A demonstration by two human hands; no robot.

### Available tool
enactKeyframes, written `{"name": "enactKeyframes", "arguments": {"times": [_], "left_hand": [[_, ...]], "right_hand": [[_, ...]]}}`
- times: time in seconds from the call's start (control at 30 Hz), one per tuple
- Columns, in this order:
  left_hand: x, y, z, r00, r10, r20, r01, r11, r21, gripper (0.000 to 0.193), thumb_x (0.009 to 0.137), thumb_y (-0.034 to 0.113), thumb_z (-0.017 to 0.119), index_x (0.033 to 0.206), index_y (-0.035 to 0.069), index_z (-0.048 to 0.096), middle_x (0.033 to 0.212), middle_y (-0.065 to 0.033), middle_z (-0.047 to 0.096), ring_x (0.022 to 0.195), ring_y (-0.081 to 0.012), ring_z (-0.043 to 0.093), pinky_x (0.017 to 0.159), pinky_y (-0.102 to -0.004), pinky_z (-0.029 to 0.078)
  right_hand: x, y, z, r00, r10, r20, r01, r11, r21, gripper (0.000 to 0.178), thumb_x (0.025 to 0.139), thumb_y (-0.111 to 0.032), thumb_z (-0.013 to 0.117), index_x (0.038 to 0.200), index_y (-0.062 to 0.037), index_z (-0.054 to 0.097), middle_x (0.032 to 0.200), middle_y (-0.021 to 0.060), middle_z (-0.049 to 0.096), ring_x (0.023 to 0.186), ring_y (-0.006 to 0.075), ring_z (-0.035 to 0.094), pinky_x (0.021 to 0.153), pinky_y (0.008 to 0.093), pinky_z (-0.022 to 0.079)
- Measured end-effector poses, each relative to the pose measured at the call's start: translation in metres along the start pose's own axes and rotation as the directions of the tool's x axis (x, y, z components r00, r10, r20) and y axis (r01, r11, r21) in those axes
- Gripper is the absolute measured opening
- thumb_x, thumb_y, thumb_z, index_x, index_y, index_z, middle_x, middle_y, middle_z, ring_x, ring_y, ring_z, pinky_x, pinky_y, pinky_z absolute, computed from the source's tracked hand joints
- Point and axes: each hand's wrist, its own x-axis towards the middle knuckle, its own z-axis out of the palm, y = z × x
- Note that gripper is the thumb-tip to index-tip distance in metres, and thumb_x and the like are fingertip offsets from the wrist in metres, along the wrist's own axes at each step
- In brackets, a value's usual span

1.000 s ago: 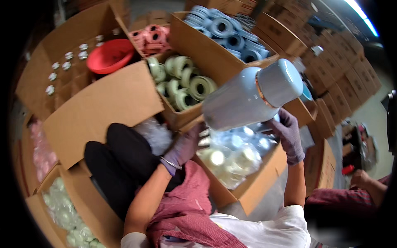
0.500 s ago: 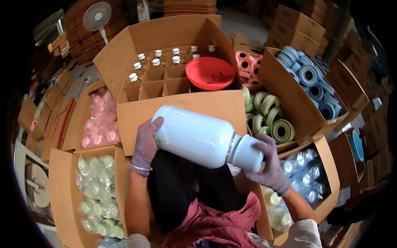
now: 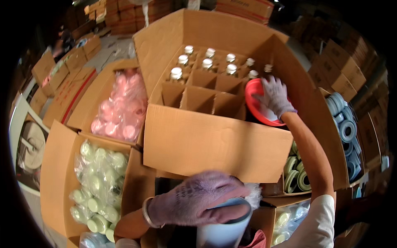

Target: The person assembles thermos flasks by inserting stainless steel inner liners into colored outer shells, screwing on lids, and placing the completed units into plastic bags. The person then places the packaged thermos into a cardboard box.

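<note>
My left hand [image 3: 198, 198], in a purple-grey glove, is closed at the upper end of a light blue vacuum flask [image 3: 221, 231] near the lower edge. The flask stands roughly upright, and the glove hides much of its top. My right hand [image 3: 275, 97], also gloved, is over a red bowl [image 3: 253, 97] with its fingers spread. Something pale shows under its palm, but I cannot make out what it is. The bowl rests at the right side of a large divided carton [image 3: 219, 142]. Several bottles with white tops [image 3: 207, 63] stand in the carton's cells.
At left are a box of bagged pink caps [image 3: 120, 107] and a box of bagged pale green caps [image 3: 97, 186]. Green rings [image 3: 291, 180] and blue rings [image 3: 347, 130] fill boxes at right. Bagged blue and green parts [image 3: 285, 221] lie lower right. Stacked cartons [image 3: 341, 68] stand behind.
The flask has gone from lying across both hands to nearly upright in my left hand, lower down. My right hand has left it and reached forward to the red bowl. The view has shifted.
</note>
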Motion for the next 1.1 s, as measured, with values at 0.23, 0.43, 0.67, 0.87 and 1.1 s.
{"name": "enactKeyframes", "arguments": {"times": [0.23, 0.43, 0.67, 0.87, 1.1], "left_hand": [[0.038, -0.131, -0.098, 0.862, -0.252, -0.44, 0.326, 0.94, 0.1, 0.03, 0.087, 0.024, 0.068, 0.107, 0.002, 0.066, 0.085, -0.0078, 0.065, 0.08, -0.0252, 0.064, 0.073, -0.0353, 0.052], [0.021, -0.2, -0.098, 0.763, -0.415, -0.495, 0.423, 0.9, -0.103, 0.027, 0.088, 0.02, 0.067, 0.107, 0.002, 0.065, 0.088, -0.0085, 0.065, 0.081, -0.0248, 0.065, 0.074, -0.0334, 0.053], [0.017, -0.156, -0.055, 0.745, -0.421, -0.517, 0.41, 0.901, -0.142, 0.035, 0.094, 0.018, 0.061, 0.124, 0.0, 0.057, 0.113, -0.0134, 0.062, 0.098, -0.022, 0.064, 0.085, -0.0338, 0.053], [0.007, -0.18, -0.058, 0.488, -0.86, -0.148, -0.043, 0.146, -0.988, 0.071, 0.097, 0.06, 0.041, 0.146, 0.01, 0.037, 0.138, -0.0142, 0.049, 0.123, -0.0343, 0.052, 0.101, -0.0493, 0.047], [0.025, -0.138, -0.015, 0.796, -0.6, -0.081, 0.082, 0.24, -0.967, 0.071, 0.099, 0.06, 0.032, 0.142, 0.005, 0.042, 0.14, -0.0127, 0.05, 0.126, -0.0287, 0.05, 0.109, -0.0427, 0.04]], "right_hand": [[0.138, -0.209, 0.05, 0.92, -0.325, -0.221, 0.393, 0.738, 0.548, 0.058, 0.081, -0.045, 0.067, 0.123, -0.0069, 0.054, 0.114, 0.0236, 0.059, 0.109, 0.0418, 0.058, 0.095, 0.0475, 0.047], [0.177, -0.258, 0.078, 0.96, -0.271, 0.065, 0.193, 0.817, 0.543, 0.067, 0.077, -0.056, 0.07, 0.129, -0.019, 0.05, 0.119, 0.0178, 0.064, 0.114, 0.0343, 0.06, 0.096, 0.0492, 0.046], [0.158, -0.217, 0.037, 0.96, -0.093, -0.264, 0.262, 0.628, 0.733, 0.059, 0.075, -0.042, 0.071, 0.121, -0.0097, 0.053, 0.113, 0.0155, 0.063, 0.107, 0.0336, 0.059, 0.091, 0.0478, 0.044], [0.047, -0.109, -0.117, 0.566, -0.149, -0.81, 0.741, 0.523, 0.421, 0.051, 0.074, -0.027, 0.075, 0.113, -0.0015, 0.054, 0.1, 0.0162, 0.057, 0.091, 0.0365, 0.054, 0.081, 0.0436, 0.043], [-0.171, -0.054, -0.122, 0.668, -0.26, -0.697, 0.712, 0.495, 0.498, 0.063, 0.073, -0.035, 0.078, 0.124, -0.008, 0.054, 0.125, 0.0211, 0.049, 0.108, 0.0423, 0.051, 0.093, 0.0535, 0.044]]}}
